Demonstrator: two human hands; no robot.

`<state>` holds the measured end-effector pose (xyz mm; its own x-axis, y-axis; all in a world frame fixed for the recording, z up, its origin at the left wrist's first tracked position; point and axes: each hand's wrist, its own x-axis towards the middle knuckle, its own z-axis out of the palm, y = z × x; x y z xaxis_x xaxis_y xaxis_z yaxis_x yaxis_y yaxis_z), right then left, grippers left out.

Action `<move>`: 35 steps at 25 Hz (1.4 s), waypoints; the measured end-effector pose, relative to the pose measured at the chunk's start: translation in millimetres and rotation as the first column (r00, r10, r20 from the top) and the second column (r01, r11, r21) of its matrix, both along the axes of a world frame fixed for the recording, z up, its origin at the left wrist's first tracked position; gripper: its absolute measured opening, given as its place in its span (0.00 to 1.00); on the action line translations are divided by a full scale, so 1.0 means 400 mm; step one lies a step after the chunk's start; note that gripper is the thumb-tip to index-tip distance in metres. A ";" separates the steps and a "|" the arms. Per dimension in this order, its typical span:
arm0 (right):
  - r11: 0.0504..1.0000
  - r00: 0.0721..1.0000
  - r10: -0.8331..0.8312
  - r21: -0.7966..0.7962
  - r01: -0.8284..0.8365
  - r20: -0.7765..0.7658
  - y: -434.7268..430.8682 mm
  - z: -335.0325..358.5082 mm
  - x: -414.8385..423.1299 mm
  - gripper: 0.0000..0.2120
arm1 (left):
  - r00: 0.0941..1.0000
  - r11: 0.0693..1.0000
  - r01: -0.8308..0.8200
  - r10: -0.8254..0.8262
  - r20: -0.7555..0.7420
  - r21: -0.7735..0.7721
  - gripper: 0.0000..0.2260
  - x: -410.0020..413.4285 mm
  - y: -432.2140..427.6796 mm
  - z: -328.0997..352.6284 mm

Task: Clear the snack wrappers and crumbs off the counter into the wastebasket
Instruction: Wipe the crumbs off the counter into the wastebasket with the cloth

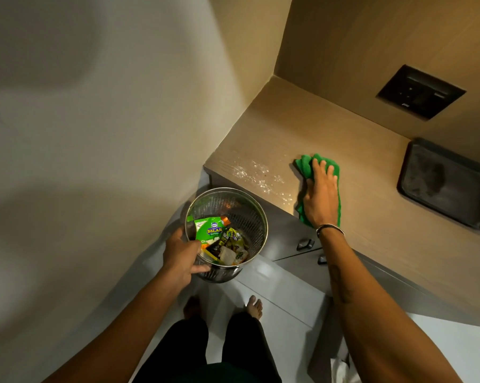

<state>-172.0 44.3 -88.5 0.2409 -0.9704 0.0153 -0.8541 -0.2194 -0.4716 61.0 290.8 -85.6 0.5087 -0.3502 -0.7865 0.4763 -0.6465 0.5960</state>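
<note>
Head view: wastebasket [256, 217] (wrappers [219, 239] already inside) is gripped at the rim by the left hand [182, 257] below the counter [263, 134] edge; crumbs [256, 175] are best swept by the green cloth [323, 164], pressed under the flat right hand [320, 199], steadily edgeward.

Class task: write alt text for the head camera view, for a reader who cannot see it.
A right hand presses a green cloth on a wooden counter beside scattered crumbs. The left hand holds a perforated metal wastebasket, containing snack wrappers, below the counter's edge.

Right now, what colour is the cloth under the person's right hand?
Bright green. The cloth shows best in the head view, pressed flat on the counter.
</note>
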 end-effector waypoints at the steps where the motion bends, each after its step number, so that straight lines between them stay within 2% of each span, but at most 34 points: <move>1: 0.999 0.999 0.041 0.014 -0.041 0.018 0.011 -0.006 0.016 0.30 | 1.000 1.000 -0.003 0.003 -0.008 0.003 0.26 -0.002 0.000 0.000; 8: 0.938 0.925 0.340 0.003 -0.345 0.167 0.146 0.009 0.152 0.27 | 1.000 1.000 0.005 -0.004 -0.028 0.023 0.27 -0.014 -0.005 0.014; 11: 0.847 0.836 0.470 0.124 -0.517 0.282 0.245 0.019 0.157 0.28 | 1.000 1.000 -0.001 0.001 -0.028 0.019 0.27 -0.009 -0.003 0.029; 14: 0.761 0.768 0.570 0.165 -0.628 0.292 0.305 0.024 0.140 0.24 | 1.000 1.000 -0.007 0.007 0.004 0.029 0.26 0.000 -0.007 0.036; 17: 0.830 0.792 0.413 0.173 -0.530 0.449 0.319 0.061 0.146 0.20 | 0.999 0.999 -0.007 0.006 0.036 0.031 0.25 0.011 -0.010 0.047; 20: 0.929 0.808 0.148 0.201 -0.312 0.571 0.261 0.120 0.141 0.18 | 1.000 0.999 -0.009 0.008 0.024 0.032 0.25 0.019 -0.014 0.066; 22: 0.980 0.785 0.023 0.142 -0.141 0.620 0.180 0.153 0.121 0.18 | 1.000 1.000 -0.007 0.007 0.014 0.029 0.25 0.020 -0.015 0.068; 25: 0.997 0.855 -0.070 0.012 0.074 0.513 0.044 0.136 0.077 0.23 | 1.000 0.999 -0.013 0.012 0.019 0.033 0.23 0.023 -0.017 0.063; 27: 0.993 0.952 -0.113 -0.009 0.120 0.286 -0.025 0.063 0.062 0.26 | 1.000 0.999 -0.026 0.025 0.018 0.022 0.22 0.026 -0.021 0.065; 29: 0.996 0.996 -0.089 -0.030 0.089 0.009 -0.070 0.001 0.083 0.27 | 0.999 0.999 -0.030 0.030 0.019 0.012 0.20 0.032 -0.028 0.080; 30: 0.997 0.996 -0.076 -0.028 0.075 -0.055 -0.086 -0.010 0.110 0.27 | 1.000 1.000 -0.022 0.022 0.011 0.010 0.21 0.036 -0.030 0.087; 32: 1.000 0.997 -0.024 0.000 0.024 -0.073 -0.104 -0.001 0.180 0.28 | 1.000 1.000 -0.014 0.014 -0.005 0.014 0.22 0.048 -0.032 0.087; 35: 0.987 0.983 0.160 0.012 -0.160 -0.086 -0.115 0.005 0.266 0.29 | 1.000 1.000 0.004 -0.004 -0.016 0.030 0.24 0.063 -0.038 0.087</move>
<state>-65.6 -1.6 -86.6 0.3934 -0.9192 -0.0173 -0.8455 -0.3544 -0.3995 86.3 275.8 -50.8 0.4947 -0.3284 -0.8046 0.4830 -0.6658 0.5687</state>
